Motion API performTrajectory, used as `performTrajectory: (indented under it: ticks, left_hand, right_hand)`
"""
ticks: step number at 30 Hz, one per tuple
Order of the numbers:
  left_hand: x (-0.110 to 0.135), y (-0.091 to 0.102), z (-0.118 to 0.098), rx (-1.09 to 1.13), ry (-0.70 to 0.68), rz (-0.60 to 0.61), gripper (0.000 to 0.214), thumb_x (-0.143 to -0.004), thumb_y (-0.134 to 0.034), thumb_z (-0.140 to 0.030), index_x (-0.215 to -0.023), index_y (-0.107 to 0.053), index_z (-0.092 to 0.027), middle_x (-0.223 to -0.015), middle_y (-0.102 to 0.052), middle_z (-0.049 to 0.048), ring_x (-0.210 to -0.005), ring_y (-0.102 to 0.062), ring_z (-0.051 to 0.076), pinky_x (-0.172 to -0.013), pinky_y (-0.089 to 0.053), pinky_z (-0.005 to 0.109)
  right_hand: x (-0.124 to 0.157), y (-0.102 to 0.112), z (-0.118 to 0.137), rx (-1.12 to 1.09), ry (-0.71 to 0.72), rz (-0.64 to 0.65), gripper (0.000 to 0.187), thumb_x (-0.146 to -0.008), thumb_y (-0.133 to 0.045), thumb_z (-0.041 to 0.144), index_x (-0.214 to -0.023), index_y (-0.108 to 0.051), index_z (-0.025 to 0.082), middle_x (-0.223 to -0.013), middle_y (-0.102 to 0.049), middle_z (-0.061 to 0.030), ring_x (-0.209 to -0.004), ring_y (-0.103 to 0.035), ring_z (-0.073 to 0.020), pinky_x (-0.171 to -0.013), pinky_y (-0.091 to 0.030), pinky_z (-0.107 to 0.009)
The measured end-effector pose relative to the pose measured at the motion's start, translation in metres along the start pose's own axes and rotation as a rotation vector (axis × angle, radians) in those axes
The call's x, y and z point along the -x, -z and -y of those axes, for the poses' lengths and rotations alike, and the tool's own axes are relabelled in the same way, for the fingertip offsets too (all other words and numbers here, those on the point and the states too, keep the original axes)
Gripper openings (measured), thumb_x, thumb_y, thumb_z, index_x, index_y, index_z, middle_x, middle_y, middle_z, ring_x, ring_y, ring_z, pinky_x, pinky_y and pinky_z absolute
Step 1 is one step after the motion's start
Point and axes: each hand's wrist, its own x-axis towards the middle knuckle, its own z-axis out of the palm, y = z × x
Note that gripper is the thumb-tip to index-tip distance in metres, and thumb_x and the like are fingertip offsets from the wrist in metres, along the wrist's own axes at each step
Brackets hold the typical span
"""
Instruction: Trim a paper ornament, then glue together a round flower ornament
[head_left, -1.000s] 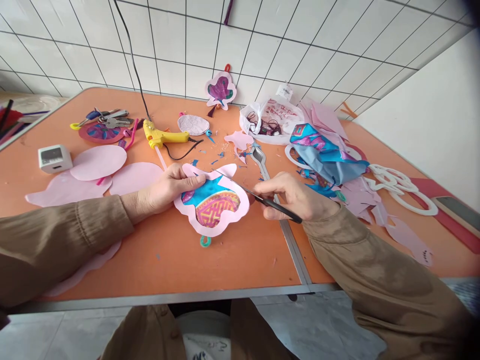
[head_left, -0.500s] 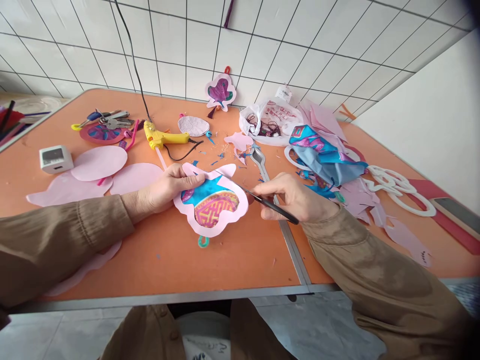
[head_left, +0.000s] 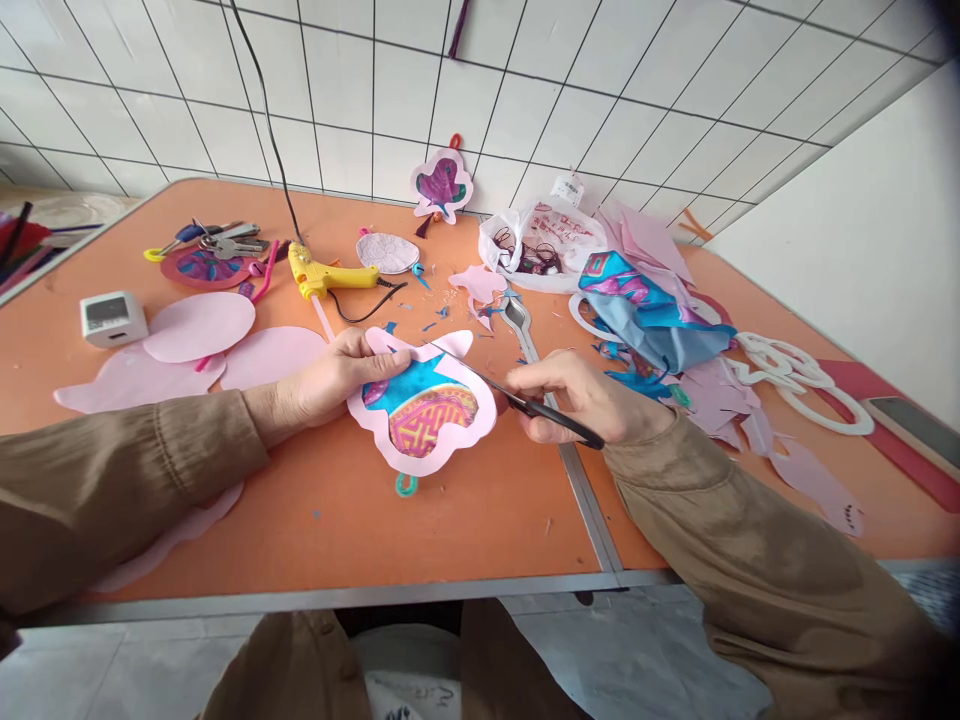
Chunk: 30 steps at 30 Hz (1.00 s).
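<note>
My left hand [head_left: 330,378] pinches the left edge of a pink scalloped cutout [head_left: 420,457], its thumb on top. Patterned blue and pink fabric [head_left: 431,415] fills the cutout's middle, and a small green loop [head_left: 406,485] hangs from the lower edge. My right hand [head_left: 570,392] is closed round a pair of scissors [head_left: 551,412] with black handles. The blades reach left across the cutout's upper right part, below a pink flap at the top. My right fingers are partly hidden behind the handles.
A yellow glue gun [head_left: 330,275] lies behind my left hand, its cord rising along the wall. Pink paper ovals [head_left: 199,327] and a white cube-shaped charger [head_left: 112,318] lie left. Blue fabric [head_left: 652,310], a plastic bag [head_left: 555,240], paper scraps and a phone [head_left: 915,430] lie right.
The scissors and my right hand have shifted very slightly to the right and down. My left hand holds the cutout in nearly the same place.
</note>
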Motion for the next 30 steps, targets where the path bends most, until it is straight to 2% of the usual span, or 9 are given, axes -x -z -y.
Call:
performTrajectory:
  ticks: [4, 14, 23, 30]
  left_hand:
    - [0.0001, 0.0017, 0.0003, -0.026, 0.03, -0.009, 0.056, -0.068, -0.084, -0.054, -0.047, -0.052, -0.013, -0.044, -0.044, -0.0024, -0.042, -0.041, 0.006, -0.039, -0.034, 0.018]
    - [0.0005, -0.0007, -0.0015, -0.077, -0.029, 0.009, 0.064, -0.069, -0.081, -0.056, -0.041, -0.042, -0.015, -0.041, -0.039, -0.0034, -0.04, -0.036, 0.005, -0.038, -0.032, 0.018]
    - [-0.0005, 0.0049, 0.0045, -0.073, -0.008, -0.041, 0.06, -0.068, -0.082, -0.055, -0.043, -0.046, -0.014, -0.042, -0.042, -0.0021, -0.04, -0.04, 0.006, -0.038, -0.033, 0.019]
    - [-0.0011, 0.0005, 0.0012, -0.028, -0.016, -0.008, 0.061, -0.068, -0.084, -0.054, -0.041, -0.046, -0.014, -0.041, -0.039, -0.0032, -0.038, -0.037, 0.005, -0.037, -0.032, 0.018]
  right_hand:
    - [-0.0006, 0.0008, -0.001, 0.0, -0.003, 0.016, 0.048, -0.085, -0.064, 0.061, -0.088, -0.063, 0.013, -0.064, -0.048, 0.0035, -0.059, -0.043, -0.0088, -0.056, -0.033, -0.025]
    - [-0.0002, -0.0011, 0.0003, -0.017, -0.008, 0.001, 0.046, -0.084, -0.066, 0.059, -0.088, -0.064, 0.013, -0.064, -0.047, 0.0042, -0.058, -0.041, -0.0085, -0.057, -0.032, -0.026]
    - [0.0006, -0.0027, -0.0014, 0.022, -0.061, -0.036, 0.045, -0.08, -0.069, 0.054, -0.095, -0.068, 0.012, -0.067, -0.047, 0.0032, -0.061, -0.041, -0.0097, -0.058, -0.033, -0.027]
    - [-0.0003, -0.0005, 0.0035, 0.016, -0.019, 0.032, 0.043, -0.085, -0.065, 0.055, -0.093, -0.065, 0.013, -0.065, -0.049, 0.0035, -0.059, -0.043, -0.0093, -0.057, -0.033, -0.026]
